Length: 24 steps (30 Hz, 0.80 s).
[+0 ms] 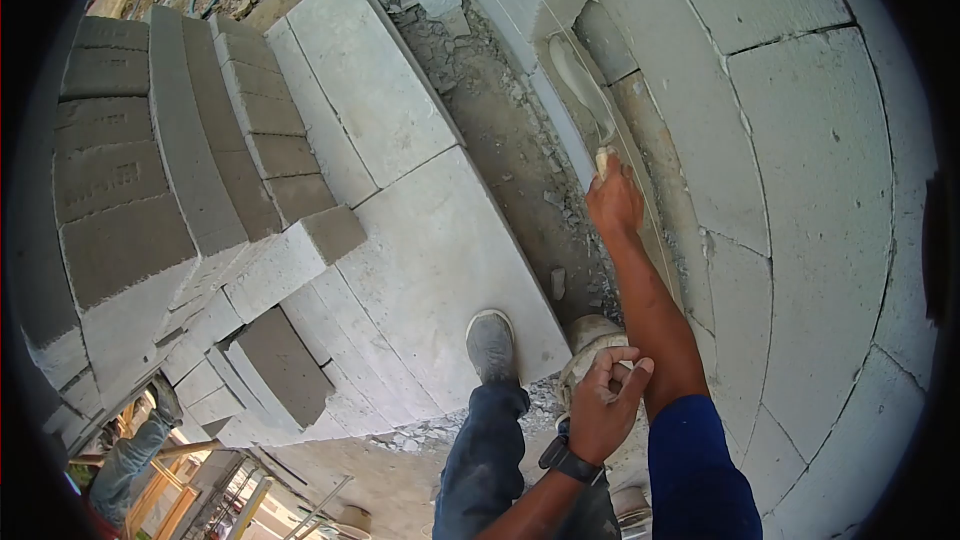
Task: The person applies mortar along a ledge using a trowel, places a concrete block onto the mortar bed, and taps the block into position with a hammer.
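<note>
Trowel (575, 75) sits partly hidden in the right hand (615, 202).

The right arm wears a deep-blue sleeve (700, 465) that ends near the elbow, leaving the forearm uncovered. A dark watch (570, 460) with a black strap circles the left wrist. The left hand (610, 405) and right hand (614, 202) are gloveless. Below are blue denim trousers (482, 455), faded in patches, and a grey shoe (490, 345) with a rounded toe and paler sole edge.
</note>
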### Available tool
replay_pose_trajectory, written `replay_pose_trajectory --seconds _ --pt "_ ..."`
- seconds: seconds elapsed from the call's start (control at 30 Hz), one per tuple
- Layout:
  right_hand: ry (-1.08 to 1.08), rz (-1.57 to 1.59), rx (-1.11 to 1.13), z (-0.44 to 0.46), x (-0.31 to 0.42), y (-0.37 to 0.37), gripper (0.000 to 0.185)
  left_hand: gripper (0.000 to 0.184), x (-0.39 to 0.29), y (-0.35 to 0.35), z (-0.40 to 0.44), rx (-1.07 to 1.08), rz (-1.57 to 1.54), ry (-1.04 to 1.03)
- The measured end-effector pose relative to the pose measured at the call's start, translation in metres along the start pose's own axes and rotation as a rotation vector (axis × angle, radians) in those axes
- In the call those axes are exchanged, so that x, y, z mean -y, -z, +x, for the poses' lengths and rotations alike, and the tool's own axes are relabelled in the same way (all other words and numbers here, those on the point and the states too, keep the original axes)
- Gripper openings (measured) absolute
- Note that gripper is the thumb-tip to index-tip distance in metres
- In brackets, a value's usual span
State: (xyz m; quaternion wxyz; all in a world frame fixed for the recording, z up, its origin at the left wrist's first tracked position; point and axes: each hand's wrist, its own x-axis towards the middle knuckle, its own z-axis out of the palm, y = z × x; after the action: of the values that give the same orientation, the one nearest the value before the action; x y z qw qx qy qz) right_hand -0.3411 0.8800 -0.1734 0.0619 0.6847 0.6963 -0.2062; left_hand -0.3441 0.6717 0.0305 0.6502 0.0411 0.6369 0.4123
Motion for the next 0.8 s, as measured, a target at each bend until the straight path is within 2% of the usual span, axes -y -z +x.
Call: replay_pose_trajectory --seconds 0.23,0.33,0.43,0.53,0.63,0.73,0.8 --pt "-0.065 0.01 -0.011 -0.077 -0.075 -0.025 0.051 0.033 0.011 -0.01 -0.012 0.048 -0.042 0.043" --pt "-0.007 -0.004 -0.091 -0.11 -0.126 -0.052 0.053 0.032 0.019 -0.021 -0.022 0.07 -0.034 0.036" --pt "-0.067 -0.007 -0.019 -0.14 -0.16 -0.058 0.054 0.031 0.037 -0.03 -0.03 0.086 -0.02 0.035" --pt "-0.031 0.016 -0.097 -0.167 -0.192 -0.068 0.055 0.029 0.05 -0.038 -0.041 0.118 0.012 0.06" --pt "-0.096 0.021 -0.042 -0.188 -0.211 -0.059 0.055 0.028 0.064 -0.046 -0.051 0.136 0.036 0.065" --pt "-0.067 0.064 -0.092 -0.209 -0.23 -0.06 0.056 0.027 0.078 -0.049 -0.055 0.152 0.063 0.041" --pt "-0.073 0.045 -0.041 -0.217 -0.239 -0.057 0.057 0.026 0.085 -0.05 -0.06 0.154 0.076 0.033"
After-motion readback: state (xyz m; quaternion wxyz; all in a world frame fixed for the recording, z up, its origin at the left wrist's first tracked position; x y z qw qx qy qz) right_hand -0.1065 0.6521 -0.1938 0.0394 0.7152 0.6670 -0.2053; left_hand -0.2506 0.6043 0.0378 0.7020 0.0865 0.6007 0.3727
